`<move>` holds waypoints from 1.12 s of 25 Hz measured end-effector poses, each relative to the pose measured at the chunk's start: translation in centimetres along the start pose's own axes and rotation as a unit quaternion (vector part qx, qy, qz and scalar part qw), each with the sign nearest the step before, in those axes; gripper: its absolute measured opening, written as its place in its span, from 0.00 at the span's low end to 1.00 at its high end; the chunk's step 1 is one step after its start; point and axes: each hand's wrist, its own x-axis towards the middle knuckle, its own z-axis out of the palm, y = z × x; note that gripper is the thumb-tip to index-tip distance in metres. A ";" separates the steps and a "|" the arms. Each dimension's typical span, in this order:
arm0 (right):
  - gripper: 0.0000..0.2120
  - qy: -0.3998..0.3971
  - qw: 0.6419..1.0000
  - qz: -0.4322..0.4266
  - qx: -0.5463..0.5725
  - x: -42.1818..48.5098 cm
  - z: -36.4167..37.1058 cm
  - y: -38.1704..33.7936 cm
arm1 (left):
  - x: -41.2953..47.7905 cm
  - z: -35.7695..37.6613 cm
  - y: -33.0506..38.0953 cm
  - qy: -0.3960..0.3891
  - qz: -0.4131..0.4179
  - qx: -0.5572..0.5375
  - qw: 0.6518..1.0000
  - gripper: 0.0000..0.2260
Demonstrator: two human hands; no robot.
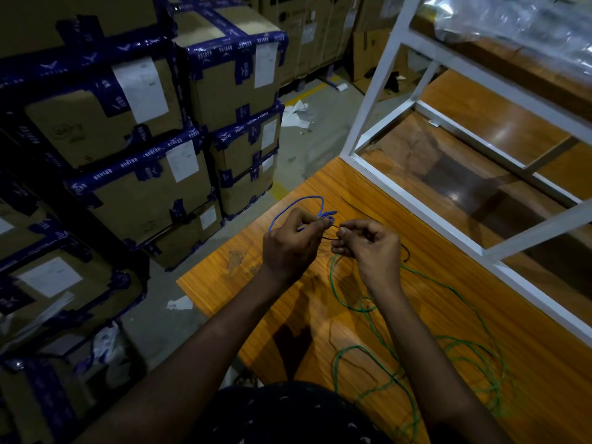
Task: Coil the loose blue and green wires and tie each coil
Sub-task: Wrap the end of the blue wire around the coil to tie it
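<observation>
My left hand [290,243] grips a small coil of blue wire [299,205], whose loop sticks out above and to the left of the fingers. My right hand [368,243] pinches a thin black tie [333,226] that runs across to the blue coil between the two hands. The green wire [461,354] lies loose in wide tangled loops on the wooden table [256,277], under and to the right of my right forearm. Another thin black strand [352,205] lies on the table just beyond my hands.
A white metal frame [413,200] stands on the table at the right, close to my right hand. Stacked cardboard boxes [144,129] with blue tape fill the left side. Paper scraps [296,113] lie on the grey floor.
</observation>
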 end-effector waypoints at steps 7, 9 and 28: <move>0.03 -0.011 1.000 -0.005 -0.026 -0.1 0.3 0.2 | -0.3 0.3 0.4 -0.032 -0.002 0.002 0.999 0.12; 0.03 -0.014 0.999 -0.011 -0.040 -0.1 0.3 0.2 | -0.2 0.2 0.4 -0.038 -0.011 -0.010 0.999 0.10; 0.02 0.033 0.999 0.014 0.014 0.3 0.4 -0.2 | 0.5 -0.5 0.5 -0.009 -0.022 -0.012 1.000 0.03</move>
